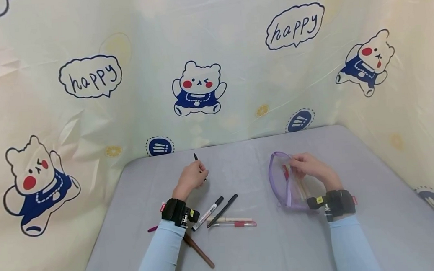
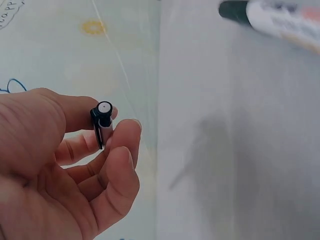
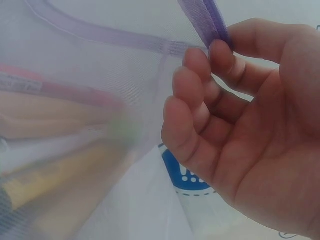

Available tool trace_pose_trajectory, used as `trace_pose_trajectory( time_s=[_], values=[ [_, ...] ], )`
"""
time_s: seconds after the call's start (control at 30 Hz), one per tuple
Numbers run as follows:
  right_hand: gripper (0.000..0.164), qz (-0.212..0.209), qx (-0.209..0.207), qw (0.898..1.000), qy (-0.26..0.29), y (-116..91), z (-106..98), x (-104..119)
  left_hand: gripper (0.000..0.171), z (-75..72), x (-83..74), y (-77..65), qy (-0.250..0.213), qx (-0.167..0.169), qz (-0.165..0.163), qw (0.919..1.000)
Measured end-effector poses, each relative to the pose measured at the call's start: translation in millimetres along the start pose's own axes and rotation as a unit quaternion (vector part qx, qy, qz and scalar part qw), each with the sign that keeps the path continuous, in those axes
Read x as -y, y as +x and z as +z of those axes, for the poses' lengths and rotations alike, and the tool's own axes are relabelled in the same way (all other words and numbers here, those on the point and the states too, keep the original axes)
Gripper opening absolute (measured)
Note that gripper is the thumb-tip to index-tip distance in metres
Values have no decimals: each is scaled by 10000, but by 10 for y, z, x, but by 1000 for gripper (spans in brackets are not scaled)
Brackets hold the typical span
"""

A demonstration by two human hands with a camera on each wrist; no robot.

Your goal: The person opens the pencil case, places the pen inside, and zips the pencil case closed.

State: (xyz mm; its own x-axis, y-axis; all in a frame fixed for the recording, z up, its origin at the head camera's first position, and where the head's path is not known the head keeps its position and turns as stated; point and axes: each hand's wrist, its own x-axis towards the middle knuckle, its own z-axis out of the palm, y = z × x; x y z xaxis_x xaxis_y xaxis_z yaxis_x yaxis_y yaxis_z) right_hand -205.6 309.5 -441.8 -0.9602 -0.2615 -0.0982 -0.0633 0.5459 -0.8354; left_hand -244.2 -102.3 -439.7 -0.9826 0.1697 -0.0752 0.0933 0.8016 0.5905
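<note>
Clearly, my left hand (image 1: 193,175) has hold of one slim pen (image 1: 195,156), thumb and fingertips closed on it in a light pinch; the pen lies off to the left of the mesh pouch (image 1: 271,178), well apart from it, crossing my grip so that one dark end sticks out on the far side and the other shows just below my fingers; the left wrist view catches it nearly end on, with a pale disc on its black end and a clip along its side.

My right hand (image 1: 310,166) is at the pouch itself, thumb and forefinger pinched on its purple edge, the other fingers loosely bent beside the mesh; inside the pouch, left of and below my fingertips, several pens show through, a red one (image 1: 286,172) among them.

Left of the pouch and nearer to me lie a white marker (image 1: 209,213), a black pen (image 1: 224,209), a cream pen (image 1: 238,219) and a clear pen with a red band (image 1: 232,224); farther left of it and nearer still is a brown pen (image 1: 200,253); the grey table (image 1: 270,253) runs beneath the pouch, and a printed sheet (image 1: 235,79) hangs beyond it.
</note>
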Motion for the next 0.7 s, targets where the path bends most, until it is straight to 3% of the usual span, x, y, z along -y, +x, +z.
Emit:
trace_pose_trajectory(
  time_s=[0.23, 0.43, 0.7],
  values=[
    [31, 39, 16, 10000, -53, 1, -48, -1, 16, 28, -167, -30, -214, 43, 70, 9997],
    [30, -10, -41, 10000, -75, -36, -45, -20, 16, 48, -346, -69, -422, 82, 363, 9984],
    [30, -40, -45, 9999, -96, -30, -36, 18, 16, 173, -486, -65, -594, 192, 526, 9967]
  ],
)
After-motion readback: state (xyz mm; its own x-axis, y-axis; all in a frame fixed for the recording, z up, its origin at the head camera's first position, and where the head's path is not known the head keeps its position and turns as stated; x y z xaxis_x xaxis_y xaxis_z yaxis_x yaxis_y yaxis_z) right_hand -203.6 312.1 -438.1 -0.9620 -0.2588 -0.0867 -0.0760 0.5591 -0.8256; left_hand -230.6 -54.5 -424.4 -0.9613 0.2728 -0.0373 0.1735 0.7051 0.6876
